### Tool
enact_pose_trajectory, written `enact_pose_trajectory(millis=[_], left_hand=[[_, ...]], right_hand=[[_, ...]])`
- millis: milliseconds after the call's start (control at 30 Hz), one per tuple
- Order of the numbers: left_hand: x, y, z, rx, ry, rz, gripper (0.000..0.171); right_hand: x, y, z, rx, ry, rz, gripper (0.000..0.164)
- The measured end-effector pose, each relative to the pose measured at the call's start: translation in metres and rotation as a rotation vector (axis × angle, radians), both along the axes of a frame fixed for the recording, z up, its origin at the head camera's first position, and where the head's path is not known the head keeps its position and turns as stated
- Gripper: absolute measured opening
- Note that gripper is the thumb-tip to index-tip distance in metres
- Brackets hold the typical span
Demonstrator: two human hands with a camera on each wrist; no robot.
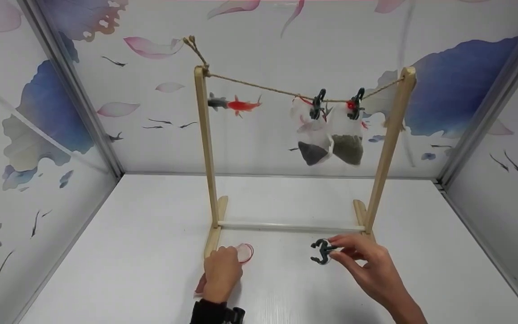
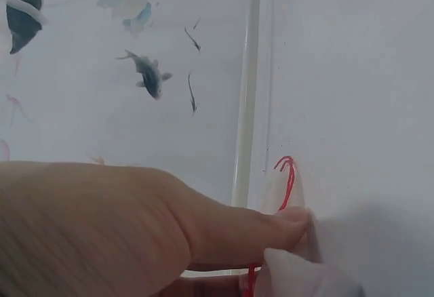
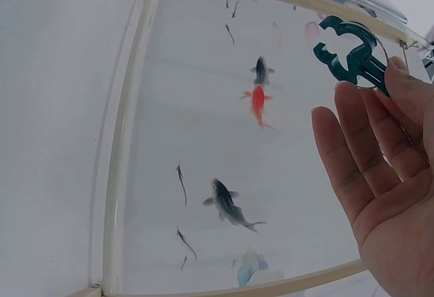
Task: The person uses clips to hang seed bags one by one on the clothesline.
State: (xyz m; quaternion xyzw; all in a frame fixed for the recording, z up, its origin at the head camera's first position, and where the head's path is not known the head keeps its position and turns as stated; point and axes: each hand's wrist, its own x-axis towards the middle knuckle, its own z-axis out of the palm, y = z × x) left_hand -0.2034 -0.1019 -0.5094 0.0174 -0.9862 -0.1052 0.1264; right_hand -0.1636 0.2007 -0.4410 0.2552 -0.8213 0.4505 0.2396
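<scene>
My left hand [image 1: 222, 273] pinches a small sheer drawstring pouch [image 1: 244, 253] near the front left of the wooden frame. Its red drawstring [image 2: 289, 183] sticks up past the thumb in the left wrist view; the hand hides most of the pouch. A reddish part [image 1: 200, 285] shows below that hand. Between thumb and fingertips, my right hand [image 1: 369, 262] holds a dark green clothespin [image 1: 323, 251] by its handles. The clothespin's jaws point left and stand apart, with nothing between them, in the right wrist view.
A wooden frame [image 1: 393, 144] with a white crossbar [image 1: 290, 226] carries a sagging twine line [image 1: 250, 83]. Two pouches, one with dark grey contents [image 1: 314, 153] and one with olive contents [image 1: 348, 149], hang there from green clothespins [image 1: 317, 104]. Patterned walls surround the white table [image 1: 151, 216].
</scene>
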Motion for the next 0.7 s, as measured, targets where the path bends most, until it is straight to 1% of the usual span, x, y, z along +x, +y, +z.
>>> enact_pose_trajectory(millis=[133,233,300,400,467,533,600,633,700], left_hand=[[0.0,0.001,0.001,-0.006,-0.007,-0.003,0.006],[0.0,0.002,0.001,-0.012,0.014,-0.01,0.007],[0.0,0.002,0.0,-0.005,0.04,-0.023,0.007],[0.001,-0.001,0.001,0.044,0.056,-0.057,0.011],[0.003,-0.005,0.003,0.089,0.037,-0.091,0.014],[0.004,-0.01,0.008,0.133,0.01,-0.133,0.016],[0.005,-0.014,0.016,0.164,-0.006,-0.181,0.015],[0.005,-0.017,0.022,0.171,-0.005,-0.204,0.014],[0.006,-0.021,0.035,0.176,0.022,-0.252,0.011]], right_hand=[[0.0,0.001,0.0,0.005,0.002,0.001,0.029],[0.001,0.001,0.0,0.003,0.017,0.012,0.032],[0.001,0.001,-0.001,0.005,0.029,0.017,0.035],[0.001,0.001,0.0,0.005,0.04,0.02,0.036],[0.0,0.0,0.001,0.006,0.036,0.02,0.035],[-0.003,-0.002,0.003,0.01,0.043,0.032,0.034],[-0.006,-0.004,0.007,0.025,0.061,0.051,0.034],[-0.007,-0.005,0.01,0.034,0.076,0.067,0.034],[-0.011,-0.006,0.016,0.062,0.114,0.094,0.035]])
